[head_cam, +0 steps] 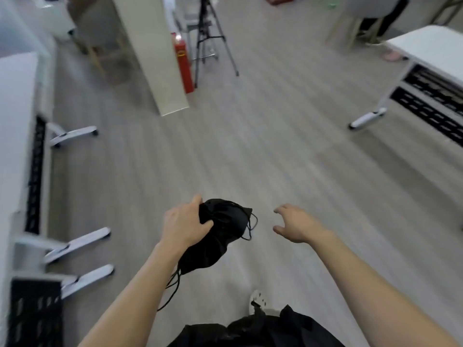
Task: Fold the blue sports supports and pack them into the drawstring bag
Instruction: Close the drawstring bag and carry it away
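Left hand (185, 226) grips a crumpled black fabric drawstring bag (221, 229), with fingers and thumb wrapped round its bunched upper part, holding it in the air above the grey wood-look floor (275, 146). Right hand (298, 225) hovers just beside the bag, apart from it, holding nothing, its fingers spread and loosely bent toward the fabric.

From the head view, the bag sags below the left wrist, and its thin black cords (172, 289) dangle from the lower end, with another loop showing at the bag's right edge. The blue sports supports are not in view, and whether anything lies inside the bag cannot be told. A white bench on wheeled feet (15, 108) stands at the left, another white bench (431, 46) at the far right, and a red fire extinguisher (184, 63) and a dark tripod (213, 41) stand farther off. One white shoe (258, 300) shows below.

By its limp folds the bag looks light, soft and somewhat slick, so it will likely collapse on itself and hide its mouth. A good hold would be at the hem where the cords run, one hand on each side, to spread the opening wide. Gripping the middle of the cloth only bunches it. The hanging cords may snag or tangle, so they are best kept clear of the fingers
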Demonstrator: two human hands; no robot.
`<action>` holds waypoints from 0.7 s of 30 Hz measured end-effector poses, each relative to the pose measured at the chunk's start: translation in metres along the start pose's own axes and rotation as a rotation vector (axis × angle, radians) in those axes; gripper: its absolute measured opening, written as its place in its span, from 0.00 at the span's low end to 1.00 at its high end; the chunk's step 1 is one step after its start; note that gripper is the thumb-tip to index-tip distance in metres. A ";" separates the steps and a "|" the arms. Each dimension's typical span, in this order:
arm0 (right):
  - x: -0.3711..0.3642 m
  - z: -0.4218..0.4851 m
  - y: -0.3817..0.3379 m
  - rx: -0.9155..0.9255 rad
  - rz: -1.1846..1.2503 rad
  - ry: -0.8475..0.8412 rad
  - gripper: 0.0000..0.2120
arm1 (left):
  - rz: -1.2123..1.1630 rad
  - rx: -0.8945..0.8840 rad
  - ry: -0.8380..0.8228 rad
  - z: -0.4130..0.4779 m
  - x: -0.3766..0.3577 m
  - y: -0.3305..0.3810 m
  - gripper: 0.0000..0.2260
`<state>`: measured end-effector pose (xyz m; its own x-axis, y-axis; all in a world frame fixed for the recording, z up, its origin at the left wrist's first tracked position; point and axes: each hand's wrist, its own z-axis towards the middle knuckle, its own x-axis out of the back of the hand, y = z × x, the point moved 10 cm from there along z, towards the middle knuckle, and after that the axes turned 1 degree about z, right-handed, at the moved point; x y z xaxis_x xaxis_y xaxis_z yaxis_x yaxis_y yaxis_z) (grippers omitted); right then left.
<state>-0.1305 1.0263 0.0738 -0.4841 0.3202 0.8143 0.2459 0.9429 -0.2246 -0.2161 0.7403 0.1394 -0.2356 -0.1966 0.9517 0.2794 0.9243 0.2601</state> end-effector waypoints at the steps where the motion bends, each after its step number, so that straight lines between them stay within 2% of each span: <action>1: 0.009 0.006 0.033 -0.045 0.016 0.007 0.32 | 0.003 -0.027 -0.003 0.024 -0.003 0.025 0.18; 8: 0.068 0.032 0.229 -0.328 0.108 0.091 0.30 | 0.102 -0.257 0.047 0.175 0.005 0.201 0.17; 15: 0.131 0.066 0.356 -0.493 0.223 0.139 0.29 | 0.008 -0.386 0.108 0.322 0.011 0.351 0.16; 21: 0.213 0.105 0.465 -0.626 0.299 0.216 0.32 | -0.055 -0.509 -0.001 0.455 -0.008 0.495 0.16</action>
<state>-0.2076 1.5427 0.0866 -0.1601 0.4699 0.8681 0.8076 0.5680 -0.1586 -0.4993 1.3484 0.1861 -0.2635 -0.2405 0.9342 0.6844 0.6358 0.3567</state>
